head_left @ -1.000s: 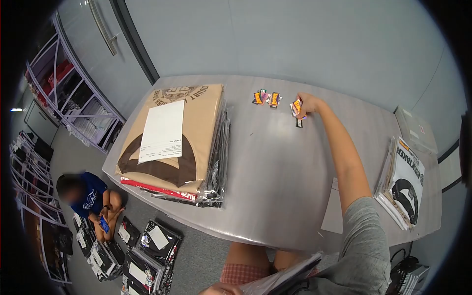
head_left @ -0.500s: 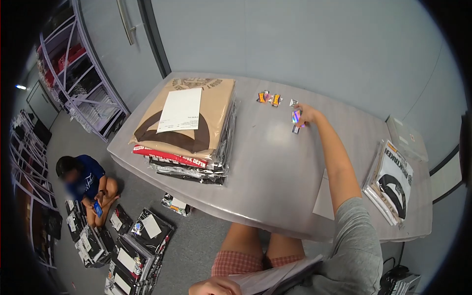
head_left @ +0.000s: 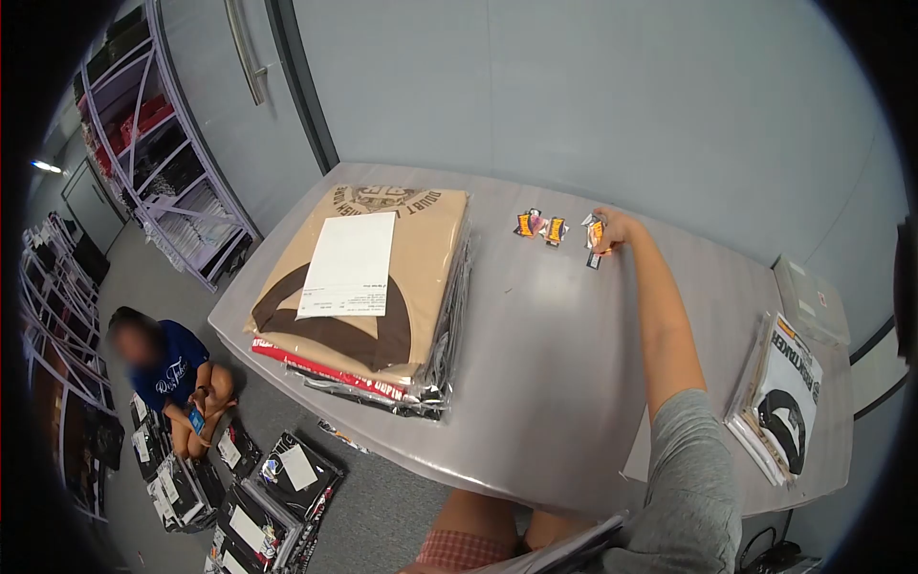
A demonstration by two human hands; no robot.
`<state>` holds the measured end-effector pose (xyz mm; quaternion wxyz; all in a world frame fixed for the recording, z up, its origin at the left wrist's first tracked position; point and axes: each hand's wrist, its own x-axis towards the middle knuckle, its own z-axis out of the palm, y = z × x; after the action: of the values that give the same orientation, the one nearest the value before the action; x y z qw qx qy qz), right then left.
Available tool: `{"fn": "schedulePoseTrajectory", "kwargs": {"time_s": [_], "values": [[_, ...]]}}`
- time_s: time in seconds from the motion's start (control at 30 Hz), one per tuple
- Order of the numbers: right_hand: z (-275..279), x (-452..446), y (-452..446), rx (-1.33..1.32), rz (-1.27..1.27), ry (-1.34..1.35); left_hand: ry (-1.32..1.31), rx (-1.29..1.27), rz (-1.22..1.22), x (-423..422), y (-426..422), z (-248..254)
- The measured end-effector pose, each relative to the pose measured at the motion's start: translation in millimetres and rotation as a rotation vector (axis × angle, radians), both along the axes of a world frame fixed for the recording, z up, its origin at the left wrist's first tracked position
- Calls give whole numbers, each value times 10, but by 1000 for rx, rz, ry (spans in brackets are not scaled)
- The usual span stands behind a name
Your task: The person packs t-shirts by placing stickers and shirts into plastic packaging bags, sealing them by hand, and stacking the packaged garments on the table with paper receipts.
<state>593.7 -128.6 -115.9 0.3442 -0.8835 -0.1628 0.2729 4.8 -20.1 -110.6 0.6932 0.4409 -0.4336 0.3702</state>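
My right hand [head_left: 615,230] reaches to the far side of the table [head_left: 535,383], its fingers closed on small shiny stickers [head_left: 596,232]. To their left lie two small groups of orange and black stickers [head_left: 527,223] [head_left: 555,231]. A stack of bagged garments [head_left: 359,287], tan on top with a white paper sheet [head_left: 350,265] over it, sits on the left half of the table. My left hand is out of view at the bottom, where the edge of a plastic-wrapped item [head_left: 574,547] shows near my lap.
Bagged white shirts [head_left: 786,407] and a grey box [head_left: 811,301] stand on the right end. At the left a person [head_left: 172,378] sits on the floor holding a blue item, beside packed garments [head_left: 296,469]. Shelves [head_left: 163,143] line the back left.
The view has shifted. My left hand, visible before at the bottom edge, has left the picture. My right hand stays over the same stickers, and the orange face shows again instead of the shiny one.
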Motion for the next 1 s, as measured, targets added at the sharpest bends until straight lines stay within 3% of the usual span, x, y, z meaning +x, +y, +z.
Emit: {"fn": "schedulePoseTrajectory", "kwargs": {"time_s": [0.13,0.23,0.5,0.63,0.7,0.73,0.8,0.83,0.9,0.97,1.0], "values": [[83,235,98,-133,91,58,101,-47,-27,283,-4,168],[224,240,157,-250,149,185,-44,-50,18,411,52,89],[-126,397,-108,-157,179,-115,67,-53,-38,243,-16,62],[22,16,-192,-220,139,-205,121,-51,-142,230,-22,400],[89,-203,-247,-57,40,-53,270,-33,-156,163,-54,579],[143,-305,-242,-63,36,-53,269,-38,-161,-11,42,394],[130,-584,-215,153,103,-75,545,578,-517,-508,286,-123],[248,-871,-165,269,177,-79,569,561,-545,-452,207,96],[559,-1523,-92,460,321,8,302,276,-280,-275,76,418],[859,-2238,-18,525,547,101,177,204,-65,-403,-31,337],[1117,-2719,-60,501,661,133,202,315,-92,-384,8,428]]}}
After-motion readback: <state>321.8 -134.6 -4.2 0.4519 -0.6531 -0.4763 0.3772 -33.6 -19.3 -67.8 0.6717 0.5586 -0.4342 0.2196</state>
